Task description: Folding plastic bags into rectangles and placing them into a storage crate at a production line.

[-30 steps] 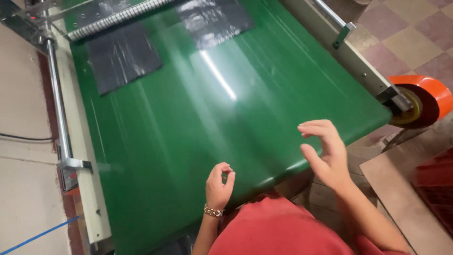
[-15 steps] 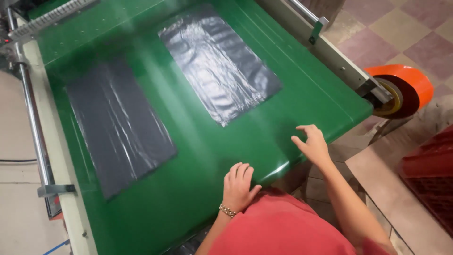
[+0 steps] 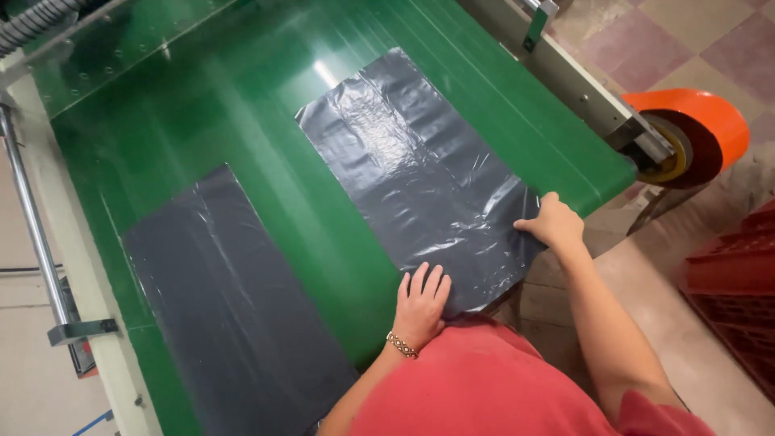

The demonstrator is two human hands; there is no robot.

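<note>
Two flat dark grey plastic bags lie on a green conveyor belt point(image 3: 266, 105). The right bag point(image 3: 412, 161) reaches the belt's near end. My left hand point(image 3: 420, 303) rests flat on that bag's near edge with the fingers spread; a beaded bracelet is on the wrist. Fingers curled, my right hand point(image 3: 553, 222) grips the same bag at its near right corner, over the end of the belt. The left bag point(image 3: 226, 299) lies untouched, left of my left hand.
An orange guard over a roller point(image 3: 694, 121) sticks out at the belt's right end. Red crates point(image 3: 735, 274) stand on the floor at the right. A metal side rail point(image 3: 32, 218) runs along the belt's left side.
Both bags have travelled down the belt toward me. My hands, which were on the bare belt edge, now lie on the right bag, the right hand gripping its corner.
</note>
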